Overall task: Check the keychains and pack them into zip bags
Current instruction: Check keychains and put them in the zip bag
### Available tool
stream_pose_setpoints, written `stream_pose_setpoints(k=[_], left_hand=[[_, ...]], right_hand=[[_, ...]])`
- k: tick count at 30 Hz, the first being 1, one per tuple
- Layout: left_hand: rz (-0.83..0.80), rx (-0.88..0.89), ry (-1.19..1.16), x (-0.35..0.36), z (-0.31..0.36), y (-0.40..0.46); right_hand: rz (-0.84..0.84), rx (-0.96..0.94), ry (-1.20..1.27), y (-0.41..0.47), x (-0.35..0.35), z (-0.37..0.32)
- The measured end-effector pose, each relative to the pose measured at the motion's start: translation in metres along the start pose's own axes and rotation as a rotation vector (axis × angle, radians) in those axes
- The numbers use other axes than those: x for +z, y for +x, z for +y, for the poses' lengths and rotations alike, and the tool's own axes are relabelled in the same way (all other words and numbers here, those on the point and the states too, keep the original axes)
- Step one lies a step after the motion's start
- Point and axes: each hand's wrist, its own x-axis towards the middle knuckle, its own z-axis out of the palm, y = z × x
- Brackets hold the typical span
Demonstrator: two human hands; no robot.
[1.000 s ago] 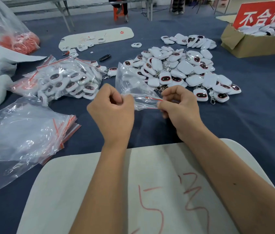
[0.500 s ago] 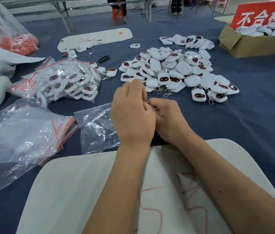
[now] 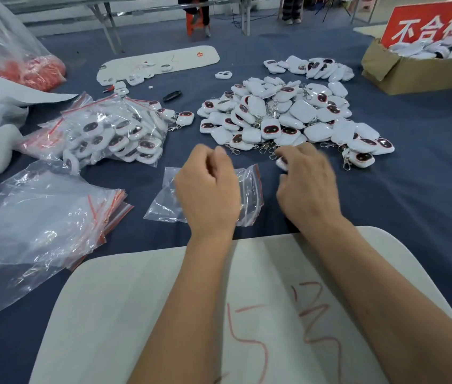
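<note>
Grip off zip bag [image 3: 249, 189] now

Bare counter [image 3: 413, 206] lay open to the right of the right hand [image 3: 306, 187]. Just ahead of both hands the keychain heap [image 3: 283, 117] blocked the way. Under the left hand [image 3: 208, 189] lay a zip bag [image 3: 249, 189]; further left, stacked empty bags [image 3: 42, 225] and filled bags [image 3: 114, 134] crowded the cloth.

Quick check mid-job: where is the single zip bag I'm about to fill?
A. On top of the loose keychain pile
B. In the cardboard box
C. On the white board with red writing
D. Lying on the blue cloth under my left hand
D: the zip bag lies flat on the blue cloth, partly under the left hand, short of the loose keychain pile.
</note>
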Motion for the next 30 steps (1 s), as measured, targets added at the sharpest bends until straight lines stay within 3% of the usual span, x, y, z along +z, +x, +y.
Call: stream_pose_setpoints(k=[4,8,12,14,16,20,26,30], left_hand=[[-0.072,-0.218,0.198,-0.009,-0.022,0.010],[-0.005,-0.224,0.137,-0.011,-0.021,0.014],[-0.024,-0.085,-0.030,-0.008,-0.009,0.010],[-0.149,-0.037,-0.100,-0.007,-0.004,0.006],[-0.287,-0.011,-0.137,-0.006,-0.001,0.003],[-0.441,-0.096,-0.230,-0.004,-0.003,0.003],[-0.440,-0.316,-0.273,-0.005,-0.016,0.011],[-0.441,-0.338,-0.258,-0.002,-0.018,0.011]], right_hand=[[-0.009,-0.005,0.001,-0.001,0.005,-0.005],[-0.139,-0.029,-0.073,0.006,0.005,0.006],[-0.082,-0.020,0.085,0.008,0.004,0.007],[0.013,-0.012,0.211,0.006,0.006,0.006],[0.057,0.025,0.494,0.007,0.006,0.005],[-0.221,0.055,1.108,0.007,0.005,0.003],[-0.332,-0.040,1.135,0.005,0.008,0.005],[-0.329,-0.019,1.122,0.007,0.011,0.006]])
